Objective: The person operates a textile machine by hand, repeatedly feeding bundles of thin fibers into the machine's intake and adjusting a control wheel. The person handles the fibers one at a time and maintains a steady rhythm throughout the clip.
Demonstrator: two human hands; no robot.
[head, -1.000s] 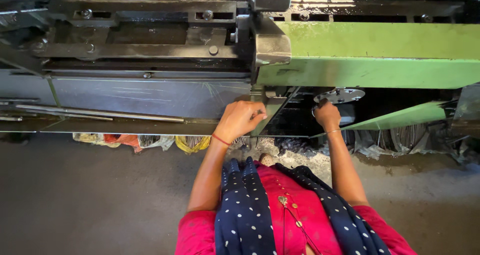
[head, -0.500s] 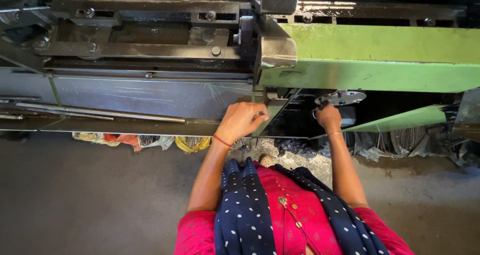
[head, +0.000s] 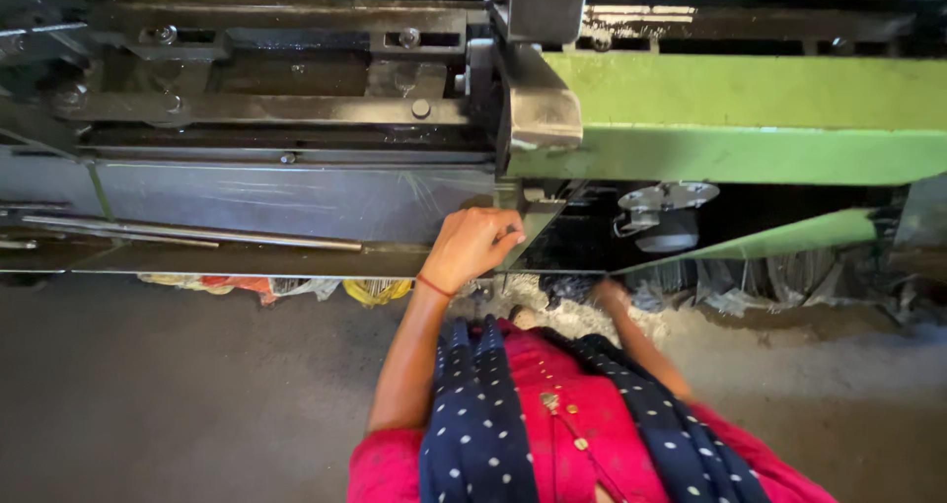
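Right hand (head: 610, 296) has dropped away from the round metal fitting (head: 663, 212) since a moment ago, now low and blurred, can't tell its grip. Big green machine (head: 750, 118) fills the top; left hand (head: 473, 247) is curled closed against its grey front plate (head: 296, 202).

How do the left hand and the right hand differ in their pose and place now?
The left hand is raised and curled against the grey machine edge; the right hand is lower, below the green panel. The left hand is sharp and well lit; the right hand is blurred and shaded. Both are bare and reach toward the machine.
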